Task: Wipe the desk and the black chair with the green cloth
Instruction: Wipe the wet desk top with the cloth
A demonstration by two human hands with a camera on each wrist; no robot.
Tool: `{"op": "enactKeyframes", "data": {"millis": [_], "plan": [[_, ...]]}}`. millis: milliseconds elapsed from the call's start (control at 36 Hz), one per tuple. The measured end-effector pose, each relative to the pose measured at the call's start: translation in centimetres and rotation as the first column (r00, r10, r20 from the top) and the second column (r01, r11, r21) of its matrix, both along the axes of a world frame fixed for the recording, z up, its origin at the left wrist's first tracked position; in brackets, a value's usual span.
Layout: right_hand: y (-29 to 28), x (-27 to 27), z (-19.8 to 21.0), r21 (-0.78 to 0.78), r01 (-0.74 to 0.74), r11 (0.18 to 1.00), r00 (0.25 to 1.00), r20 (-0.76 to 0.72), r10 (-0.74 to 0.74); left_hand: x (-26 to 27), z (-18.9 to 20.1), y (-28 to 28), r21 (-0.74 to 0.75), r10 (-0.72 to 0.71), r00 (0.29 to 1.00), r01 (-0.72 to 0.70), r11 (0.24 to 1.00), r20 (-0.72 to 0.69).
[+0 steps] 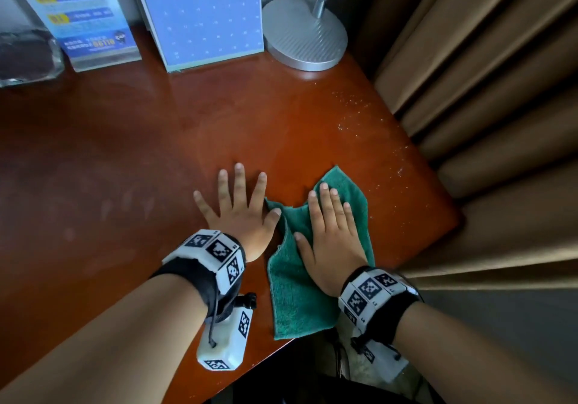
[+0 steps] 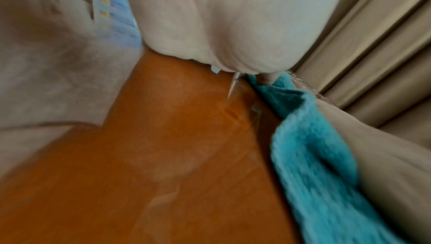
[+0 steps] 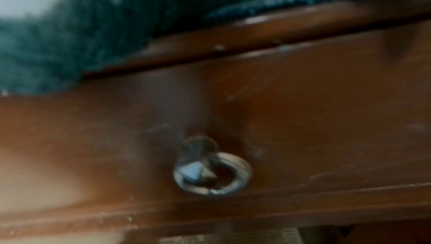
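The green cloth (image 1: 295, 281) lies spread on the reddish-brown desk (image 1: 125, 159) near its front right corner. My right hand (image 1: 331, 234) presses flat on the cloth with straight fingers. My left hand (image 1: 239, 206) rests flat on the bare desk just left of the cloth, fingers spread, thumb at the cloth's edge. In the left wrist view the cloth (image 2: 310, 152) runs along the right beside the desk (image 2: 163, 156). The right wrist view shows the cloth (image 3: 81, 27) hanging over the desk's front edge. Something dark (image 1: 312, 388) shows below the desk edge; I cannot tell what it is.
At the back stand a blue booklet (image 1: 206, 12), a blue leaflet holder (image 1: 81, 12), a silver lamp base (image 1: 305, 34) and a glass object (image 1: 26, 56). White specks (image 1: 359, 109) dot the desk's right side. Brown curtains (image 1: 484, 90) hang right. A ring drawer pull (image 3: 212, 172) sits below the edge.
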State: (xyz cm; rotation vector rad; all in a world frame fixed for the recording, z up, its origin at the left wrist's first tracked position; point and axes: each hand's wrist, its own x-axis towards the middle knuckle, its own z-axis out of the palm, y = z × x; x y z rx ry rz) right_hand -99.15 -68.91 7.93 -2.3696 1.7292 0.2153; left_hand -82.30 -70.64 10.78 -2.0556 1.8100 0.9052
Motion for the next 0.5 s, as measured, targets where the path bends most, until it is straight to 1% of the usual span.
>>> {"op": "enactKeyframes", "data": {"millis": [167, 306, 500], "plan": [[0.0, -1.5, 0.0, 0.004, -0.099, 0.995, 0.995, 0.03, 0.099, -0.1, 0.0, -0.3, 0.042, 0.03, 0.999, -0.029, 0.999, -0.028], [-0.3, -2.5, 0.3, 0.015, -0.179, 0.984, 0.984, 0.027, 0.179, -0.1, 0.0, -0.2, 0.044, 0.036, 0.999, -0.035, 0.998, -0.035], [-1.0, -4.3, 0.2, 0.024, -0.301, 0.953, 0.953, 0.031, 0.3, -0.1, -0.2, -0.2, 0.046, 0.015, 1.0, -0.014, 0.999, -0.008]]}}
